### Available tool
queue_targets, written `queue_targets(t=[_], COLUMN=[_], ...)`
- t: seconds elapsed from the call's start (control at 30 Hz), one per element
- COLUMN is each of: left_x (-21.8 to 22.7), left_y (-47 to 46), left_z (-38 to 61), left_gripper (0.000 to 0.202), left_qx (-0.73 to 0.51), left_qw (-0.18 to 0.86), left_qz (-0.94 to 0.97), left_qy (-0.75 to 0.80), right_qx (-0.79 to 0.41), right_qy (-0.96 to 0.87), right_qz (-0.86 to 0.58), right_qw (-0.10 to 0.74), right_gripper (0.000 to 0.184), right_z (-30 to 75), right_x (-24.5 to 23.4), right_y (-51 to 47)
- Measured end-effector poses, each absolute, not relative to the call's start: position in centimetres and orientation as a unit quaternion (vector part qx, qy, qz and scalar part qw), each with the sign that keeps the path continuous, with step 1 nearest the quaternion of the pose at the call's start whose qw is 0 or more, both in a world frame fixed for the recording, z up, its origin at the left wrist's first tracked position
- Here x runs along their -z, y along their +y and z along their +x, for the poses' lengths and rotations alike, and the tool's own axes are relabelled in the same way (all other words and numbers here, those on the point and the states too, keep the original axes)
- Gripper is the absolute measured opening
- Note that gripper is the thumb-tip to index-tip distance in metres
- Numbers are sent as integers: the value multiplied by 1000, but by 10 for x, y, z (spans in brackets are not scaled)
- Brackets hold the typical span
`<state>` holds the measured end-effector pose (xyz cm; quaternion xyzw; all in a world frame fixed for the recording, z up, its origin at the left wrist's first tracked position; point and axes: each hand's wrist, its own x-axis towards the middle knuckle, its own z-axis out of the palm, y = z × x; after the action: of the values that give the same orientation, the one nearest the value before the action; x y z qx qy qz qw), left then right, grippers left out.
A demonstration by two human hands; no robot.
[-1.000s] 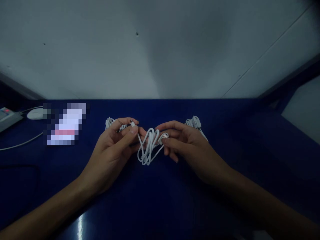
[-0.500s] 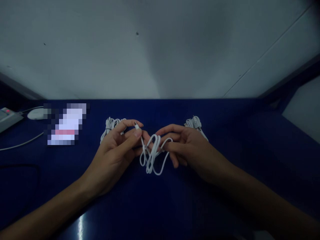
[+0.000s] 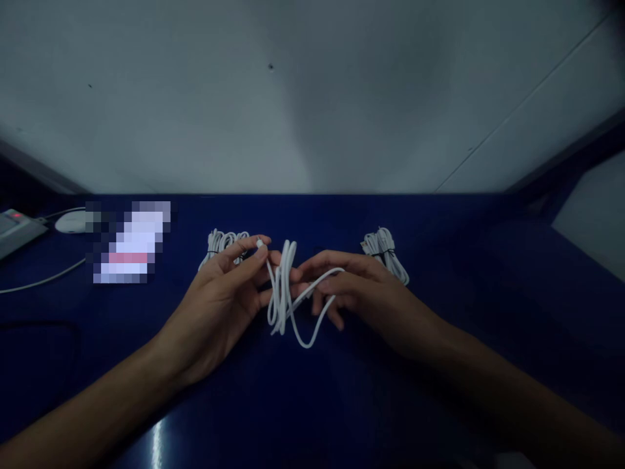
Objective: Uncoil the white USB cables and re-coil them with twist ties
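Note:
A white charging cable (image 3: 284, 293) hangs in loose loops between my two hands, above the blue table. My left hand (image 3: 222, 286) pinches its small plug (image 3: 260, 243) between thumb and forefinger, and the other fingers reach toward the loops. My right hand (image 3: 356, 283) is closed on the strand at the right of the loops, thumb against the fingers. The cable's other end cannot be made out. Partly behind my left hand lies a tied white cable bundle (image 3: 225, 241). Another tied cable bundle (image 3: 385, 254) lies just beyond my right hand.
A phone (image 3: 129, 244) with a lit, blurred-out screen lies at the left. Beside it are a white mouse-like object (image 3: 73, 221) and a power strip (image 3: 22, 228) with a red light. A pale wall (image 3: 219, 130) rises behind the blue table (image 3: 293, 410).
The loops have moved slightly left and hang more upright and drawn together. My left hand has shifted a little left with the plug. A longer strand now runs to my right hand.

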<state>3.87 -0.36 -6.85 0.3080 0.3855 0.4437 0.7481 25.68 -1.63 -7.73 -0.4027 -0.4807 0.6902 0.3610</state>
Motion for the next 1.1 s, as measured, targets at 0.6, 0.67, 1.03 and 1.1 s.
queue_targets(t=[0.6,0.67,1.03,1.1], left_x=[72,74,76,75], left_y=[2,2,3,3], left_z=[37,38,37,38], left_gripper=[13,12,15,14], left_qx=[-473,-474,-476,-476], left_qw=[717,719,719,720], left_qz=[263,269,279,278], left_qy=[439,431,422,422], right_qx=[-264,-215,-184,-225], right_qy=[-641,-662,-755,-766], right_qz=[-603,-595,-496,-479], right_qw=[394,402,388,365], right_gripper=[14,14,13,16], right_z=[242,240,239,237], right_x=[77,77,84,87], right_y=[-34,-34,-36,-38])
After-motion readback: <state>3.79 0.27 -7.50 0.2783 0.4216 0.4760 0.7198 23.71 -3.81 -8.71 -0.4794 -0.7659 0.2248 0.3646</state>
